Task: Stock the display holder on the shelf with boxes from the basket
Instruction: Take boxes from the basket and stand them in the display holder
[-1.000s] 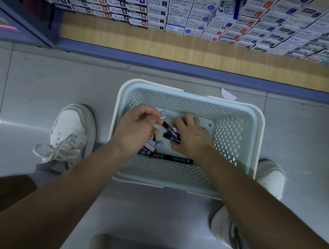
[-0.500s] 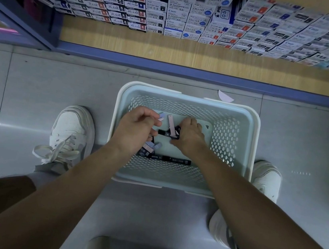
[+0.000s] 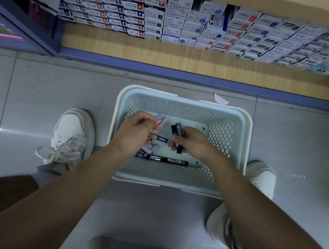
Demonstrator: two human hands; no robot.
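The slim boxes [image 3: 176, 162] sit low in the white perforated basket [image 3: 243, 122] on the floor tiles between your white sneakers [image 3: 73, 131], and you're right in there with both hands. Your left hand [image 3: 137, 131] has its fingers curled in, the tips pinching a pale pink box [image 3: 163, 121] that pokes up toward the far wall of the basket; a small black one lies just under those knuckles, though I can't tell whether you're gripping it too. Your right hand [image 3: 195, 144] is curled round a small clutch of black boxes [image 3: 176, 129], their ends sticking out above and below the fingers. More lie loose on the basket floor: a long black pair end to end near the front wall, a pink one beside your left wrist. Beyond the basket runs the wooden shelf [image 3: 168, 56], packed with stacked pen refill cartons [image 3: 173, 21]. The display holder isn't in view, so by my read you're in the gathering stage: nothing visibly stocked, a handful collected, and the carry up to the shelf all to come.
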